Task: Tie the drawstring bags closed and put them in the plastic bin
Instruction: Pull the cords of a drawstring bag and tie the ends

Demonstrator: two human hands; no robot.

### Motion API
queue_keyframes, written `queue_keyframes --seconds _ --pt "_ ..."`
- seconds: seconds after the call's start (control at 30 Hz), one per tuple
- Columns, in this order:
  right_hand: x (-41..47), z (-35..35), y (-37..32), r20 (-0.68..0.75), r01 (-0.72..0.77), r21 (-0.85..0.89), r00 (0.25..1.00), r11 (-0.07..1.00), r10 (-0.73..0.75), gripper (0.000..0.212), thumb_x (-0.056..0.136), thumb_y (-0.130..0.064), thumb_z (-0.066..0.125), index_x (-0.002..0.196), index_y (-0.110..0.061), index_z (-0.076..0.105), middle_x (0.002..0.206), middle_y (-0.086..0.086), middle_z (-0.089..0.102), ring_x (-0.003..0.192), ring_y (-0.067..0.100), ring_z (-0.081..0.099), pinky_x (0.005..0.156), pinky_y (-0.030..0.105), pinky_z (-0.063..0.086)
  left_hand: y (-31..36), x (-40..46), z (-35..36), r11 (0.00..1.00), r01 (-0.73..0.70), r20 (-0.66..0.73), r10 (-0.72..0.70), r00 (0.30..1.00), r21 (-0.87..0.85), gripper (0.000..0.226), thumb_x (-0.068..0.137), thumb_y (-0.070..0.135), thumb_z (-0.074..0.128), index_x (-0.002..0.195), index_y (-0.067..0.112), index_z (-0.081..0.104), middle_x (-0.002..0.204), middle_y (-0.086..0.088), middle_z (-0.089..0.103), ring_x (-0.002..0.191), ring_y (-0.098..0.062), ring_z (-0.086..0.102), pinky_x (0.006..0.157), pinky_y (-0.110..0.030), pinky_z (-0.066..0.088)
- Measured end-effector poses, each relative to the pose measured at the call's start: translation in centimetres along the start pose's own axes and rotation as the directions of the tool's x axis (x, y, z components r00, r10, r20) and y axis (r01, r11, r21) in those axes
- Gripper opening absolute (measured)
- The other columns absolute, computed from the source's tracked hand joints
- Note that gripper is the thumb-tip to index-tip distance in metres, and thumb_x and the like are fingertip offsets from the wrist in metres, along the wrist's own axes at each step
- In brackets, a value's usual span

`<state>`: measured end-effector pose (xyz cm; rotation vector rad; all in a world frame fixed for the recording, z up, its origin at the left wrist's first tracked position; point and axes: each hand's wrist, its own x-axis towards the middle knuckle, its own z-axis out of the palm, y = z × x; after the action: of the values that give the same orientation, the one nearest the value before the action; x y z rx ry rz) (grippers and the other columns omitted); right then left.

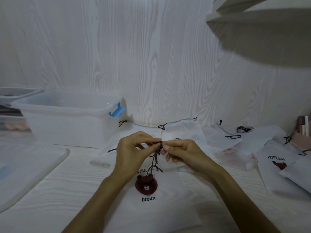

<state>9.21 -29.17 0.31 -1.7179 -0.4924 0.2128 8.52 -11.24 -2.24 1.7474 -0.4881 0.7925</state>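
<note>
A white drawstring bag point(151, 204) printed with a brown bear and the word "broun" lies on the table in front of me. Its dark brown drawstring point(155, 158) rises from the bag's top to my fingers. My left hand point(133, 152) and my right hand point(181, 153) meet above the bag and both pinch the cord at its upper end, where it looks looped or knotted. The cord's loose ends hang down over the bag. The clear plastic bin point(67, 121) with a blue latch point(117, 111) stands at the back left, beyond my left hand.
Several more white drawstring bags point(276, 158) lie spread across the right side and behind my hands point(181, 130). The bin's translucent lid point(30, 172) lies flat at the left. Other clear containers point(11, 105) stand at far left. A wood-grain wall closes the back.
</note>
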Motion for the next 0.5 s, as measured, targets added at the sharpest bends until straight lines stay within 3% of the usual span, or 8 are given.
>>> queue_keyframes --seconds 0.1,0.2,0.3,0.4,0.5 --pt "-0.1 0.1 0.0 -0.098 0.076 -0.067 0.992 0.995 -0.082 0.014 0.083 -0.018 0.069 0.095 -0.014 0.075 0.082 0.002 0.074 0.07 0.008 0.066 0.062 0.013 0.046 0.2 0.1 -0.2 0.998 0.056 0.013 -0.056 0.998 -0.028 0.018 0.068 0.032 0.081 0.083 0.023 0.078 0.078 0.009 0.074 0.074 -0.009 0.07 0.065 -0.028 0.055" --pt "0.0 0.2 -0.2 -0.198 0.144 -0.155 0.965 0.977 -0.174 0.01 0.08 -0.016 0.073 0.088 -0.012 0.076 0.082 0.003 0.075 0.074 0.012 0.069 0.071 0.017 0.053 0.3 0.2 -0.4 0.997 0.078 0.029 -0.077 0.997 -0.017 0.02 0.067 0.025 0.077 0.086 0.02 0.077 0.077 0.008 0.075 0.074 -0.006 0.071 0.067 -0.02 0.055" --pt "0.3 -0.3 0.1 -0.303 0.179 -0.352 0.907 0.919 -0.293 0.005 0.082 -0.016 0.071 0.08 -0.021 0.073 0.076 -0.008 0.072 0.074 0.001 0.065 0.068 0.009 0.048 0.1 0.4 -0.9 0.987 0.146 -0.012 -0.148 0.989 -0.073 0.019 0.065 0.018 0.079 0.083 0.016 0.077 0.077 0.004 0.075 0.074 -0.011 0.072 0.071 -0.019 0.056" --pt "0.4 -0.7 0.3 -0.363 0.174 -0.553 0.83 0.815 -0.424 0.007 0.085 -0.018 0.068 0.08 -0.023 0.069 0.075 -0.017 0.064 0.073 -0.003 0.058 0.067 0.001 0.038 -0.1 0.6 -1.4 0.979 0.188 -0.048 -0.193 0.98 -0.082 0.016 0.066 0.016 0.08 0.082 0.014 0.077 0.075 0.002 0.075 0.074 -0.014 0.072 0.072 -0.02 0.056" --pt "0.6 -1.0 1.1 -0.312 0.102 -0.789 0.784 0.606 -0.537 0.006 0.089 -0.024 0.063 0.083 -0.025 0.066 0.077 -0.021 0.058 0.075 0.0 0.051 0.076 0.011 0.033 0.0 0.6 -1.6 0.97 0.231 -0.023 -0.233 0.972 -0.073 0.014 0.068 0.013 0.081 0.082 0.014 0.078 0.075 0.003 0.075 0.074 -0.011 0.072 0.072 -0.016 0.054"
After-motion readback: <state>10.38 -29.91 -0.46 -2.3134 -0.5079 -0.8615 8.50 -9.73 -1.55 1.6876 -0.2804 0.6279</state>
